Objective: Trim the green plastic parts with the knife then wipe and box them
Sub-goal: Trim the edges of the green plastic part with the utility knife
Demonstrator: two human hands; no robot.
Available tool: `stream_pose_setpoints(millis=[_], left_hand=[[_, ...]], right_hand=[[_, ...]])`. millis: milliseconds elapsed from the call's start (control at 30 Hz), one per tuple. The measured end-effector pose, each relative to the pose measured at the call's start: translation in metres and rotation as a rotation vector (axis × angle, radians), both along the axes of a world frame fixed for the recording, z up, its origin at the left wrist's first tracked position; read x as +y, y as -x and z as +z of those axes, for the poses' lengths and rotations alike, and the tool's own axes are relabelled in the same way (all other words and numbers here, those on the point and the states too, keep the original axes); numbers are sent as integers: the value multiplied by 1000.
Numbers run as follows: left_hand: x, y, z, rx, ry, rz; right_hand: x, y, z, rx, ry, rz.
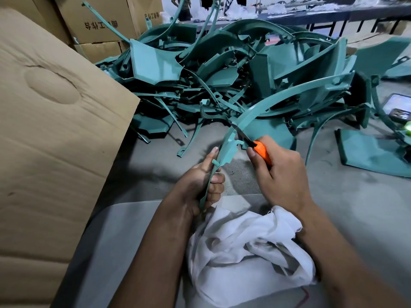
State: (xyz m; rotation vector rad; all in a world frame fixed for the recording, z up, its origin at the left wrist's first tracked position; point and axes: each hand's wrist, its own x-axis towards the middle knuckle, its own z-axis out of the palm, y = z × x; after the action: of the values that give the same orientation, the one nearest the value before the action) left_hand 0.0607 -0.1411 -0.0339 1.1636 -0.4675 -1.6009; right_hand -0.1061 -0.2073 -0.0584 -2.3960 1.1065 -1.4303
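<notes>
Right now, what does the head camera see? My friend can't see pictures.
The right hand holds an orange knife against a curved green part gripped by the left hand. A white cloth lies below, a green pile behind.

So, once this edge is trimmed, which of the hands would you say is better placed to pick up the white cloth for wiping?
Probably the right hand: its wrist already lies against the white cloth, and it need only put down the knife. The left hand grips the green part.
</notes>
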Motion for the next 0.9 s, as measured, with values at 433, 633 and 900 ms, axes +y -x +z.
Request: stream_pose_setpoints(millis=[433, 633, 900], left_hand=[[2, -20, -4, -64, 211, 83], [-5, -17, -7, -263, 438, 259], [-8, -12, -10, -241, 483, 181]], right_hand=[[5, 11, 8, -232, -294, 430], [16, 0, 11, -160, -299, 485], [23, -8, 14, -169, -215, 496]])
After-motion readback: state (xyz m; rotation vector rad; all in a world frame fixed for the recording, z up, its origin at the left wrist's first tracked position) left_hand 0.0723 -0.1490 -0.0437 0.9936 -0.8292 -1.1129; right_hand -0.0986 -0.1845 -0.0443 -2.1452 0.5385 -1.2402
